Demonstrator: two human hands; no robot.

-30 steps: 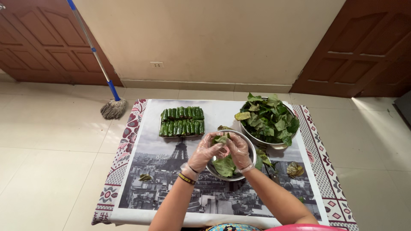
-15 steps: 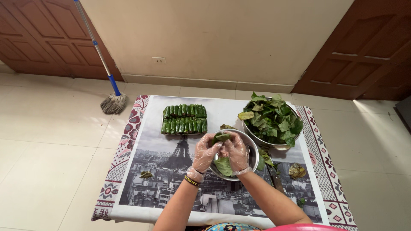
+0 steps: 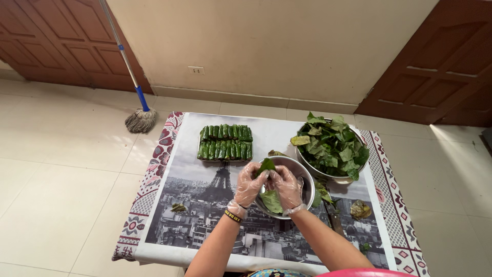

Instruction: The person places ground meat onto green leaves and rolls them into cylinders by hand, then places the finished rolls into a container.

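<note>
Both gloved hands meet over the near rim of the steel bowl (image 3: 303,177), toward the table's front edge. The left hand (image 3: 249,184) and right hand (image 3: 286,187) pinch the green leaf (image 3: 266,165) between their fingertips, equally close to it; its tip points toward the far edge. It looks half folded, though the gloves hide the fold. More leaves lie in the bowl.

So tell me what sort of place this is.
Probably a room in a home, used for preparing food: a low table under a printed cloth on a tiled floor, a mop leaning by a wooden door, and gloved hands rolling a leaf.
</note>
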